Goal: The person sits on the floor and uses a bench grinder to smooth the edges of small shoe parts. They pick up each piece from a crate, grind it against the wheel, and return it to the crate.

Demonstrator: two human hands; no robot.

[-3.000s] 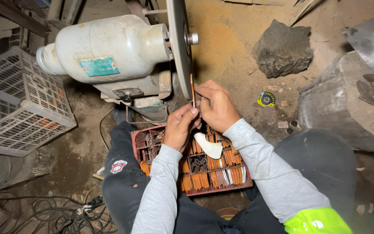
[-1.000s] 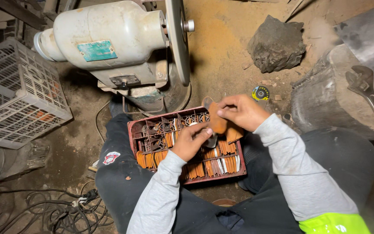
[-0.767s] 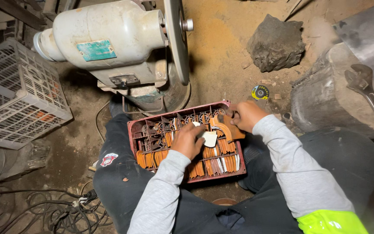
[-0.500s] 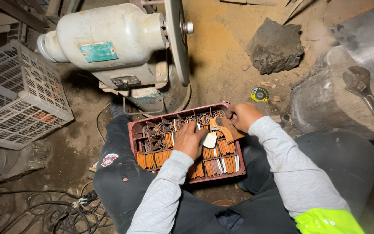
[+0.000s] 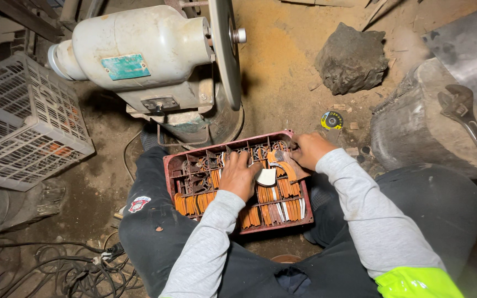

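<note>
A red compartment tray [image 5: 170, 165] rests on my lap, packed with several thin orange-brown metal pieces [image 5: 274, 192] standing on edge. My left hand [image 5: 239, 175] lies on the tray's middle with fingers curled over the pieces, next to a pale curved piece [image 5: 266, 176]. My right hand [image 5: 308, 150] is at the tray's far right corner, fingers closed on an orange-brown piece. Beyond the tray stands a bench grinder: a cream motor body [image 5: 139, 49] with a thin grey wheel [image 5: 225, 49] seen edge-on.
A white plastic crate [image 5: 17, 127] sits at left. A dark rock [image 5: 351, 58] lies on the sandy floor. A grey metal block [image 5: 415, 127] with a large wrench [image 5: 470, 124] is at right. A small yellow-black disc [image 5: 331, 120] lies nearby. Cables [image 5: 67, 265] are coiled at lower left.
Three seconds ago both hands held a piece up against the grinder wheel. They have come down to the tray; the right hand has moved to its far right corner.
</note>
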